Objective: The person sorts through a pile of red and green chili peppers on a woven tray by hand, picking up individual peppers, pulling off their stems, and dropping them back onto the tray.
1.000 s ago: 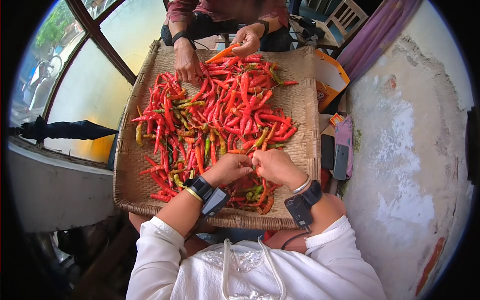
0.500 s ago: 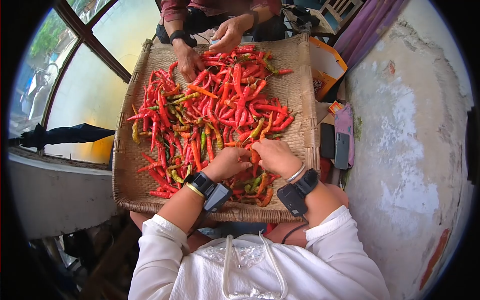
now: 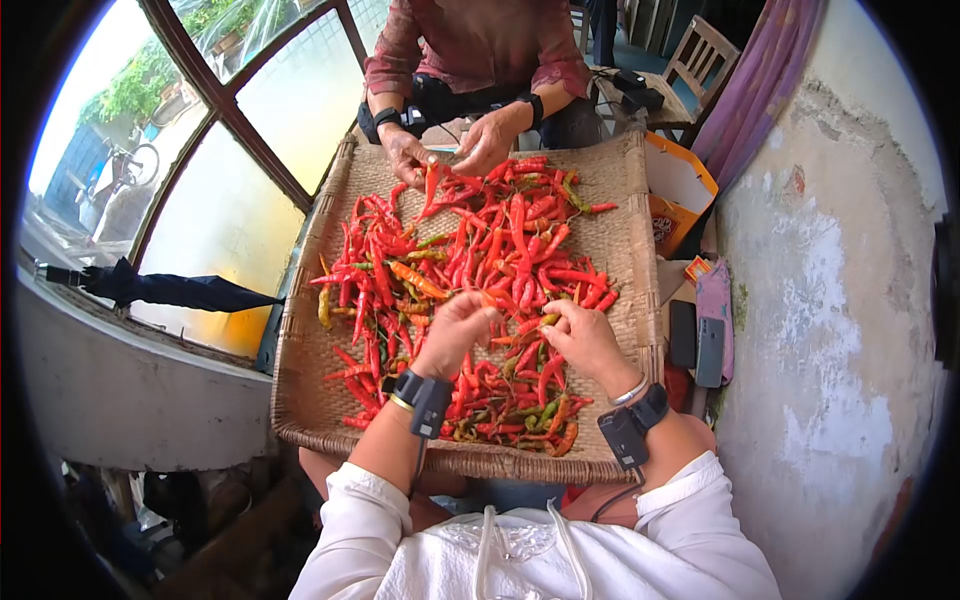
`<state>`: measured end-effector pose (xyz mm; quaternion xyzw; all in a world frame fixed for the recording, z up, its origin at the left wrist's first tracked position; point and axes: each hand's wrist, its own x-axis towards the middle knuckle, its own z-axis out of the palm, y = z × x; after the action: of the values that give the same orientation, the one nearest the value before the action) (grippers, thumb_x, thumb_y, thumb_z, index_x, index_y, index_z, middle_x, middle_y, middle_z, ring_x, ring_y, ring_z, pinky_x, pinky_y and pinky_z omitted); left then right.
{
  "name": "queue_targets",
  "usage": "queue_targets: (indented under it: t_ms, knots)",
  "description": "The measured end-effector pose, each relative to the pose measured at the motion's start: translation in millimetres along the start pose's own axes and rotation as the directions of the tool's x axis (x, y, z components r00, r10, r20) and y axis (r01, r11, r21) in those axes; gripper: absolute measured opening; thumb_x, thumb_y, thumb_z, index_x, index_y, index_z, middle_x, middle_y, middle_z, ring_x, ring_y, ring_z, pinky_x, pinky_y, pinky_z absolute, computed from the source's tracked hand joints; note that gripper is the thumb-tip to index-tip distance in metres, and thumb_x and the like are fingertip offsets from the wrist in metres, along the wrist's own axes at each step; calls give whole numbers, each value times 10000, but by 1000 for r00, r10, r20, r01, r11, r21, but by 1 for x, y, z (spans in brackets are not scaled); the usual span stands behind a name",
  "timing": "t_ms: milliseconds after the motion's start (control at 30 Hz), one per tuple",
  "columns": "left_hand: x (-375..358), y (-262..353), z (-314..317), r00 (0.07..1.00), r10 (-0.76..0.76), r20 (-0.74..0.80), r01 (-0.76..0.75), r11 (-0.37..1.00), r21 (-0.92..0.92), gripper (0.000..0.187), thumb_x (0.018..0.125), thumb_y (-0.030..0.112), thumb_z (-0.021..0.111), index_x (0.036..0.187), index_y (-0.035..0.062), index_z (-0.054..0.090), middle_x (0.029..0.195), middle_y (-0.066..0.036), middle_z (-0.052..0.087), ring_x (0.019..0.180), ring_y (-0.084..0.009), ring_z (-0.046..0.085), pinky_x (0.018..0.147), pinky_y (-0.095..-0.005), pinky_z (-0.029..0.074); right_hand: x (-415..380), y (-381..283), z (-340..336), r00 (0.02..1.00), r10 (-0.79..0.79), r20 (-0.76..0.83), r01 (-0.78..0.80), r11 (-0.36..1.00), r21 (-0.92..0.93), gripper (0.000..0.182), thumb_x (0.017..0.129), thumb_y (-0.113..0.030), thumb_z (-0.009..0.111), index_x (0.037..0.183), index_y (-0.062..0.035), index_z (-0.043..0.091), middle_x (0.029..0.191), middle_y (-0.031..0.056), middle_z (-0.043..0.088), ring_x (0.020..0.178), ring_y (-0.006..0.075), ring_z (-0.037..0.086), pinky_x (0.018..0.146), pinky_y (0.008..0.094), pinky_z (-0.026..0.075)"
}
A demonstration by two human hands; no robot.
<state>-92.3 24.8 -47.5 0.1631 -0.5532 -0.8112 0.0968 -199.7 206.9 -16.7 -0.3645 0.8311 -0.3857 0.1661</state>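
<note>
A shallow woven basket (image 3: 628,245) holds a heap of chili peppers (image 3: 490,250), mostly red, some orange, yellow or green. Over its near half, my left hand (image 3: 455,335) is closed in a pinch, with an orange-red pepper at its fingertips; whether it grips that pepper I cannot make out. A little to the right, my right hand (image 3: 588,345) pinches a chili pepper (image 3: 549,320) with a yellowish end between thumb and finger. Below both hands lie more red peppers and a darker green and orange cluster (image 3: 535,418).
Across the basket, another person's hands (image 3: 484,147) hold a red chili pepper (image 3: 431,185). A folded umbrella (image 3: 190,290) lies by the window at left. Two phones (image 3: 709,352), a pink pouch (image 3: 714,296) and an orange box (image 3: 680,195) sit along the right, beside the wall.
My hands have drawn apart and lifted from the heap, the right one with a pepper. The other person's hands have come together around a red pepper. The view has tilted up.
</note>
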Motion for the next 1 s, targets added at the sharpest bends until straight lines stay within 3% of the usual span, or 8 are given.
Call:
queue_targets:
  t_ms: [33,100,233,300,467,567,767,1000]
  knots:
    - [3,8,-3,996,2,-92,-35,931,-364,109,878,122,527,971,65,541,866,-36,613,593,-40,523,503,-186,435,0,-1,-2,1000,-6,0,6,1000,-14,284,753,-203,623,990,-57,567,679,104,625,666,275,616,606,378,475]
    - [5,16,-10,981,19,-193,-117,852,-510,283,896,154,502,1159,62,457,1001,-58,578,668,-58,544,551,-194,465,-2,-2,-3,1000,7,14,-6,1000,-24,252,755,-199,619,961,-61,581,687,108,627,671,277,616,611,377,476]
    - [4,-3,-9,974,-192,-120,201,977,68,228,873,152,549,1076,49,542,889,-29,610,638,-56,541,568,-197,463,-2,-5,0,997,-40,64,40,999,8,205,754,-198,618,914,-71,597,688,113,621,684,288,611,620,387,473]
    - [3,-16,-3,997,-40,-70,71,846,529,267,841,128,586,1077,6,554,828,-5,600,635,-55,539,579,-208,462,-4,-3,0,988,-63,141,85,984,-155,227,746,-200,623,928,-69,594,751,127,626,725,287,611,638,396,472]
    - [2,-44,13,970,118,214,-242,587,772,332,789,118,612,1102,27,545,891,-88,630,794,-174,604,702,-296,481,-12,-1,2,941,-57,334,216,860,-463,223,719,-213,642,832,-36,567,761,166,601,767,336,598,671,432,475]
    - [-1,-31,24,930,-77,360,-282,479,831,321,752,125,606,1064,53,577,929,-142,605,871,-307,579,777,-358,458,-14,7,6,902,-73,425,272,861,-430,232,707,-219,647,833,-40,571,767,160,605,765,331,600,667,426,477]
    - [-9,-36,26,869,-144,473,-420,292,859,221,715,147,620,925,79,627,828,-127,574,824,-309,571,730,-374,458,-21,6,1,805,54,591,281,842,-461,283,700,-280,642,861,-51,606,808,148,622,809,318,601,709,416,471]
    - [-18,-35,33,841,-68,537,-454,450,769,212,710,151,626,903,63,635,779,-139,623,726,-289,606,664,-359,475,-28,3,14,588,141,796,369,829,-420,329,683,-331,654,884,-71,638,823,152,630,810,310,602,706,394,467]
